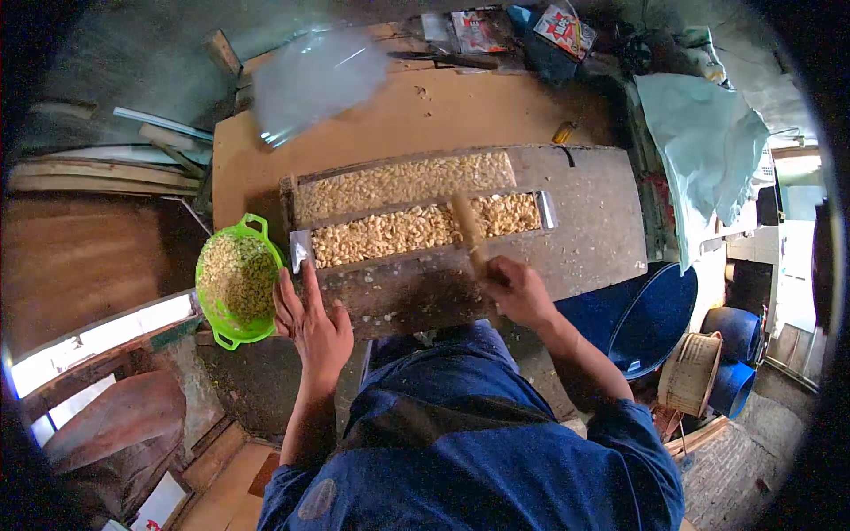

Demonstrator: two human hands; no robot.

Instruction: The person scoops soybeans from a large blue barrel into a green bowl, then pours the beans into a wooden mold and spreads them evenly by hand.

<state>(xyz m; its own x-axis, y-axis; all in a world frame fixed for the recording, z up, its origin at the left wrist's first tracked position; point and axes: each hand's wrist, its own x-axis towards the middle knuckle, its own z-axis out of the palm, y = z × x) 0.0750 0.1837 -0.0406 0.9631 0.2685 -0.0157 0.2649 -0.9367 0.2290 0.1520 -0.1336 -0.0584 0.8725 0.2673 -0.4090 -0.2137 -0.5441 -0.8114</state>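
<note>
My right hand [518,290] is closed round a short wooden stick [469,234], slightly blurred, which lies across a long strip of pale beans [381,237]. These beans fill a narrow slot in a wooden mould board [407,288], with plastic film [301,248] showing at the slot's left end and more film [547,211] at the right end. My left hand [317,327] has its fingers stretched out, fingertips by the left film and the board's edge. Behind the strip lies a second bean slab [403,184], apparently under clear film. A green handled colander [208,310] of loose beans stands beside my left hand.
On the brown tabletop [398,111] are a pile of clear plastic bags [319,80], a dark knife-like tool [456,60] and a small yellow object [564,133]. Printed packets [567,34] lie at the back. Blue tubs [655,323] stand at the right; a pale green sheet [704,146] hangs there.
</note>
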